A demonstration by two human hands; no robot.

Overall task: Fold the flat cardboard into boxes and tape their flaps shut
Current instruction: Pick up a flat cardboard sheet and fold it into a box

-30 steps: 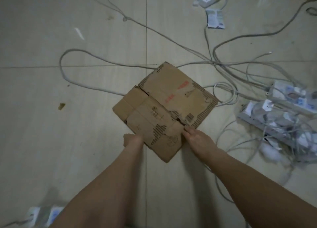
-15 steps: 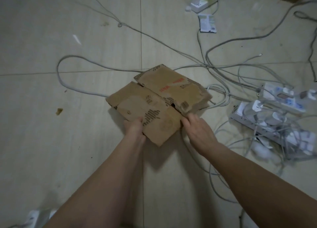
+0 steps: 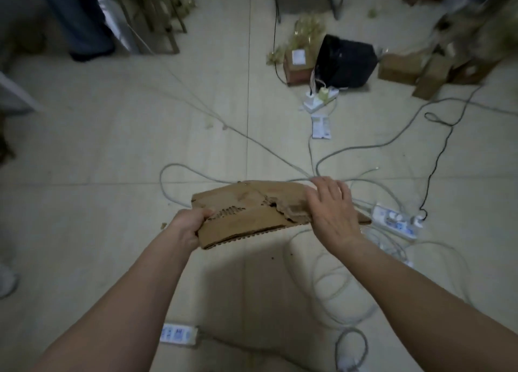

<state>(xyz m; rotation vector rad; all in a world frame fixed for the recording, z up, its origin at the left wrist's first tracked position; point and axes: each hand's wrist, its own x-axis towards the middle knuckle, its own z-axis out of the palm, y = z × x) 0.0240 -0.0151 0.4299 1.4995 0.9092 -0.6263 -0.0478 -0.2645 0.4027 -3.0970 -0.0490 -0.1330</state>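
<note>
Both hands hold the flattened cardboard (image 3: pixel 246 220) off the floor (image 3: pixel 112 153) — left hand (image 3: pixel 187 226) pinching its near corner, right hand (image 3: pixel 332 203) spread flat over the far end with fingers (image 3: pixel 328 188) wide — so next push opposite creases inward to open it square.

Cardboard (image 3: pixel 252 217) between hands, above cables (image 3: pixel 330 287); power strip (image 3: pixel 396 222) right.

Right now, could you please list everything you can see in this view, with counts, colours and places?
flattened cardboard: one, brown, held up at centre above the floor
cables: several, grey and one black, strewn over the right floor
power strips: three, white; right of the cardboard, far centre, and bottom centre
small packet: one, white, floor beyond the cardboard
black bag: one, far right of centre
cardboard boxes: several, brown, far right, around the bag
floor: pale tiles
left hand: grips the cardboard's left end
right hand: fingers spread over the cardboard's right end
</note>
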